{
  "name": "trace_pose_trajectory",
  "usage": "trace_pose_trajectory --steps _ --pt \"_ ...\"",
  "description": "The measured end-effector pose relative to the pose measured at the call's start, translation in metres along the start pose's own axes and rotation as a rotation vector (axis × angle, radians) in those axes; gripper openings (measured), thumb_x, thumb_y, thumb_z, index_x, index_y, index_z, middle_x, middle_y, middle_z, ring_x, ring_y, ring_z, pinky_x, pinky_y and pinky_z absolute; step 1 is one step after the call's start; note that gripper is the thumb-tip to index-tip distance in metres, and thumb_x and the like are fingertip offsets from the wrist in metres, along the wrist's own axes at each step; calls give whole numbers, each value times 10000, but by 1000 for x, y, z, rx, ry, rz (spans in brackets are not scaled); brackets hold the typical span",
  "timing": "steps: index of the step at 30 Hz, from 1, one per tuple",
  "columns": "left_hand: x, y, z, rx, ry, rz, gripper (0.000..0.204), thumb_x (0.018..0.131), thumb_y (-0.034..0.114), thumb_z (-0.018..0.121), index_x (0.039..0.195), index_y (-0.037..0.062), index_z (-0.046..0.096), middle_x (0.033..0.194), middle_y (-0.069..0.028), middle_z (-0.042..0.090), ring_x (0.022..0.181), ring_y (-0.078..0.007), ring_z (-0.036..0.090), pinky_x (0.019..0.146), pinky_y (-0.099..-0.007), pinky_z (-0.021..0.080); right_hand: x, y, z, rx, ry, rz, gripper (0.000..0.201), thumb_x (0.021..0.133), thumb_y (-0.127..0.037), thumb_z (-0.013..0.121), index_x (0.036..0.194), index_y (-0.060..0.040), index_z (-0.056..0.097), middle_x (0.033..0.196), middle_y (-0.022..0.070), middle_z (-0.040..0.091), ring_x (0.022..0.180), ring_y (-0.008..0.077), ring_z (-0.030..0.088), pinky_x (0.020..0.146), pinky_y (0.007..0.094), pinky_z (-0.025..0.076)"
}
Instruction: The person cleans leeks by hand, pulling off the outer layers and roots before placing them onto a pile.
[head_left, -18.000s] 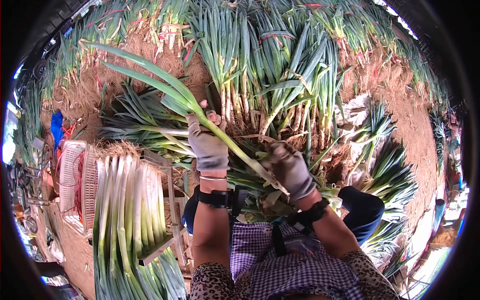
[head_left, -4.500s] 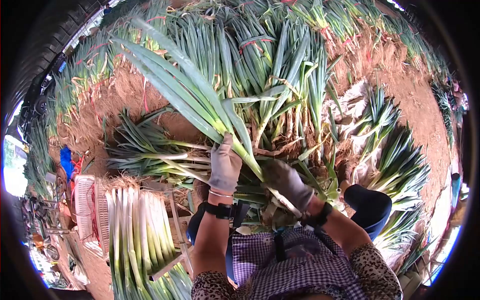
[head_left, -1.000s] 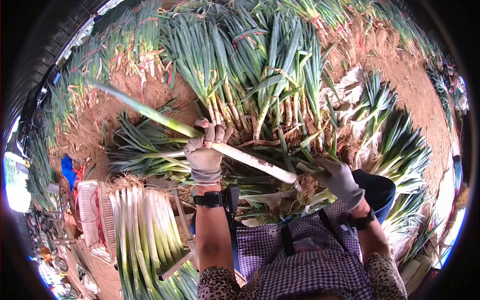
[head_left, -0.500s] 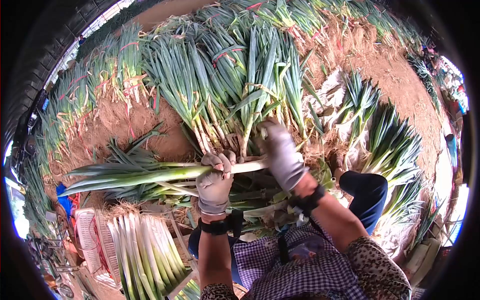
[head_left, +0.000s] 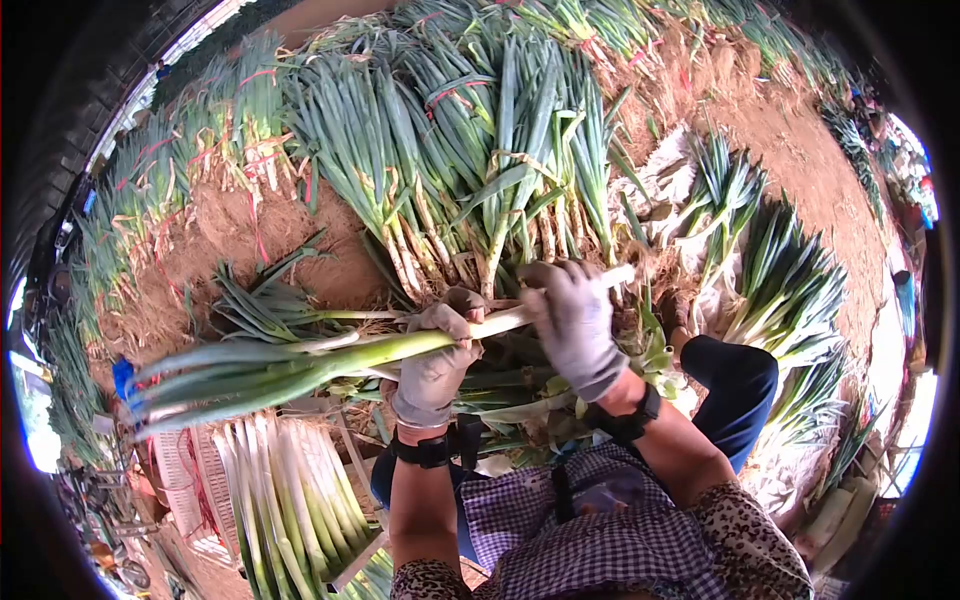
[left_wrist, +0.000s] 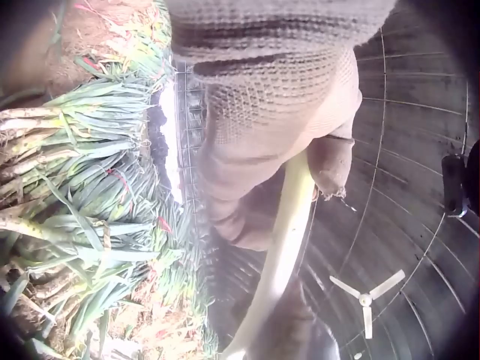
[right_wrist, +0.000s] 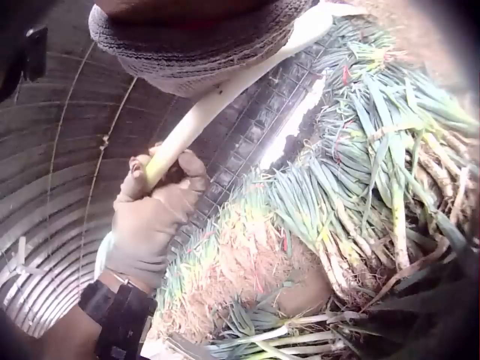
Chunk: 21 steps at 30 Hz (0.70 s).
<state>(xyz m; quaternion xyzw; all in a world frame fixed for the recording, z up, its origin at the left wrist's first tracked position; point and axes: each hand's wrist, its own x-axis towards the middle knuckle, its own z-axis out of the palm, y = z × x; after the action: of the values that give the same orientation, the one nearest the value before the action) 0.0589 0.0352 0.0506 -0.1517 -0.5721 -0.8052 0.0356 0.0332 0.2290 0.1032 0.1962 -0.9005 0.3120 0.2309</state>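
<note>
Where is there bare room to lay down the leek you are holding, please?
Bare soil shows between the tied bundles and the loose leeks on the left, and a soil strip runs at upper right. It is crowded by the knees: trimmings and the stack of peeled leeks. Both the left hand and right hand grip the leek.

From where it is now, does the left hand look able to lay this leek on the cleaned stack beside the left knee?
Probably yes. The left hand grips the leek mid-stalk, just above the cleaned stack, with nothing between; the right hand also holds its white end.
</note>
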Motion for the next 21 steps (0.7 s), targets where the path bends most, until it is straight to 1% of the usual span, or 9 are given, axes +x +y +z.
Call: trace_pose_trajectory --steps 3,5,6,8,10,15,18,20,21 --pt "4 12 17 -191 -30 129 202 780 152 781 772 130 579 954 -66 519 894 -157 491 758 -218 414 23 -16 6 -87 -34 -89 257 819 -163 614 1068 -97 608 854 127 613 828 295 599 824 419 451" --pt "4 2 11 -222 -43 185 221 789 171 774 752 128 561 949 -67 517 938 -194 489 792 -282 473 24 21 13 -136 -220 100 387 715 2 629 1092 -85 619 879 122 630 859 290 608 812 419 474" --pt "3 1 9 -230 -37 185 231 793 178 771 743 126 551 945 -67 517 957 -210 488 811 -315 498 20 61 17 -204 -122 104 408 714 52 618 1095 -95 628 895 121 638 882 282 610 817 403 483" --pt "-4 14 13 -213 13 95 232 789 145 755 730 122 531 935 -66 518 975 -227 491 839 -374 517 10 107 2 -396 -46 326 493 655 -196 829 1090 -89 622 959 123 646 946 277 596 877 421 463" --pt "-6 13 13 -183 24 60 234 768 40 721 718 121 508 928 -65 514 971 -227 506 836 -406 524 5 122 -6 -329 120 212 487 707 -217 786 1127 -74 586 1017 111 629 973 296 582 923 430 438" --pt "-17 -13 4 -208 5 -1 235 676 -42 713 693 92 520 815 -45 527 888 -205 540 801 -395 520 10 -38 11 252 16 -254 409 754 20 603 1160 -9 560 1065 157 610 1003 336 574 958 428 436" --pt "-7 1 10 -123 -39 92 235 622 -10 743 661 79 529 774 -39 531 835 -188 536 832 -386 487 18 -5 14 277 -106 -38 454 742 15 630 1190 -19 565 1112 178 607 1053 336 566 963 412 445" --pt "-3 10 12 -42 -72 153 252 615 -16 741 670 88 518 776 -33 525 812 -176 522 903 -414 443 11 72 24 27 -136 144 416 744 -26 680 1152 -32 598 1092 182 615 1026 319 591 898 401 492" --pt "-4 10 10 -42 -42 137 252 629 -22 736 675 91 516 787 -34 525 817 -177 521 908 -419 441 -2 113 28 -193 21 183 354 764 -41 683 1112 -32 620 1061 169 623 979 327 604 895 408 492"
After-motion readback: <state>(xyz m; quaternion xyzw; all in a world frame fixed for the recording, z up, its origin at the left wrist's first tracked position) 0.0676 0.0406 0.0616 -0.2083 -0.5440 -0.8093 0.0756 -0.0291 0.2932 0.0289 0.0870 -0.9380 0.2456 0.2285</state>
